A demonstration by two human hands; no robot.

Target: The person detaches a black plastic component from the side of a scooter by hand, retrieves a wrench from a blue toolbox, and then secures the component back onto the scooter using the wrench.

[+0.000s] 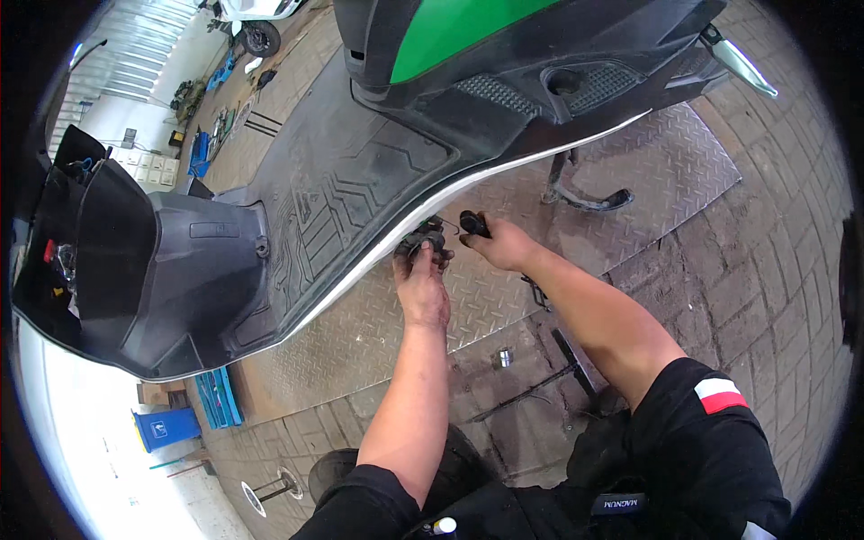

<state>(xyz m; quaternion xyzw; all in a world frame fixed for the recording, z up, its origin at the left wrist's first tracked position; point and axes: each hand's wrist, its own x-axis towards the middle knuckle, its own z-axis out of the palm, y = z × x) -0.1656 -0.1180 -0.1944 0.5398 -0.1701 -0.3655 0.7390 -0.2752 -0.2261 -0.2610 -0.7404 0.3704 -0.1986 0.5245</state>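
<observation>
- The left hand (421, 283) is closed around a small dark mechanical part (423, 241), pressing it against the lower side edge of the black and green scooter (360, 171), apparently to steady it there.
- The right hand (504, 245) grips a black tool handle (473, 223) just beside that part, its tip aimed toward it; a thin wire runs between the two.
- The scooter stands on a grey diamond-plate metal sheet (666, 171) laid over the brick-paved floor (765, 270), propped on its black centre stand (585, 193), which leaves the underside reachable.
- A small silver socket (505, 358) and a long dark bar tool (569, 358) lie on the floor near the person's knees, within easy reach.
- A blue bin (165, 427) stands well apart at lower left; its contents cannot be seen.
</observation>
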